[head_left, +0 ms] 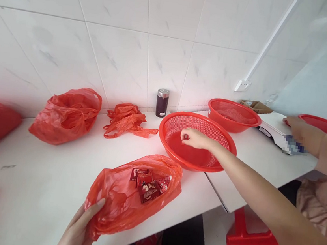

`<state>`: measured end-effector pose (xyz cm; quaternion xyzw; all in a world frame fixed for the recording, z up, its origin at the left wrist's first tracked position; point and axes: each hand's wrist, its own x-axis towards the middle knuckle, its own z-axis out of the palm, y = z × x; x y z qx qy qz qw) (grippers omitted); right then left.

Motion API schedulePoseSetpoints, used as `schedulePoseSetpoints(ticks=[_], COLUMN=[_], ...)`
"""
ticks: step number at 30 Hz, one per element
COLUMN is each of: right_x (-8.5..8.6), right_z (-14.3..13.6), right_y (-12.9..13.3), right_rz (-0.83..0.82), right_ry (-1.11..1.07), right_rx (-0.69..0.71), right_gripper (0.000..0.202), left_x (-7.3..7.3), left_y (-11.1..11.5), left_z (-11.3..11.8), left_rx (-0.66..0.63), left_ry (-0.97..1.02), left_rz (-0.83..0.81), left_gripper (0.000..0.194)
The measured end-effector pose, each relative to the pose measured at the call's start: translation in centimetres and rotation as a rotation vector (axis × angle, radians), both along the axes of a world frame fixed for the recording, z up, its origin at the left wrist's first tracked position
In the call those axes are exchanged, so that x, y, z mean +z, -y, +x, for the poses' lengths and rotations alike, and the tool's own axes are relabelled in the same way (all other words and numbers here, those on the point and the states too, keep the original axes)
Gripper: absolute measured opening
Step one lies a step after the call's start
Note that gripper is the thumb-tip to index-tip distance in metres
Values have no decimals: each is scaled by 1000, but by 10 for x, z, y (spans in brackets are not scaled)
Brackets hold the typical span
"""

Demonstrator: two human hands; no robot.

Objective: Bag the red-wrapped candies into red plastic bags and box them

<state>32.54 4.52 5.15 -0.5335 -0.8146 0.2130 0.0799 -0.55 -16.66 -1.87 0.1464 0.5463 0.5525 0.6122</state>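
Observation:
My left hand (87,218) grips the near left edge of a thin red plastic bag (112,199), thumb on the inside. The bag's mouth gapes upward over the front of the white table, and several small dark red printed packets (149,191) lie in it. My right hand (194,138) hovers above a red plastic colander (171,158) with perforated walls. Its fingers are pinched together, with a small dark spot between them that I cannot identify. Part of the colander is hidden behind my forearm.
Against the tiled wall stand a full red bag (65,118), a crumpled red bag (126,120) and a dark tumbler (161,104). To the right are another red colander (231,123), a white scale (274,126) and a co-worker's arm (313,135). A red stool (252,244) is below.

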Motion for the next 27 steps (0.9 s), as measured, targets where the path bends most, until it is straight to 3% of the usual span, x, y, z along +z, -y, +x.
schedulePoseSetpoints(ticks=[3,5,7,10,13,15,16,19,21,27], right_x=[23,23,12,-21,-53,-67,-71,-69,-61,-45], right_z=[-33,-63,-92,-117,-123,-123,-122,-118,-115,-111], right_y=[28,55,81,105,111,110,110,106,102,100], right_rz=[146,116,66,-7,-77,-59,-30,51,65,32], right_ry=[-347,-488,-470,-255,1,112,138,148,161,369], right_rx=[67,179,275,362,346,344,349,328,294,273], right_gripper=[7,10,19,25,48,74,76,45,35,49], left_x=[4,9,12,14,12,11,11,10,10,11], left_y=[2,3,3,3,3,4,4,4,3,2], left_z=[0,3,6,7,4,1,0,-2,-3,-6], left_rx=[7,23,32,57,90,85,78,83,105,53], left_ry=[-16,-36,-46,-51,-59,-64,-65,-55,-43,-116], left_rz=[34,50,65,84,96,89,82,73,80,119], left_gripper=[57,56,56,55,48,40,35,30,30,30])
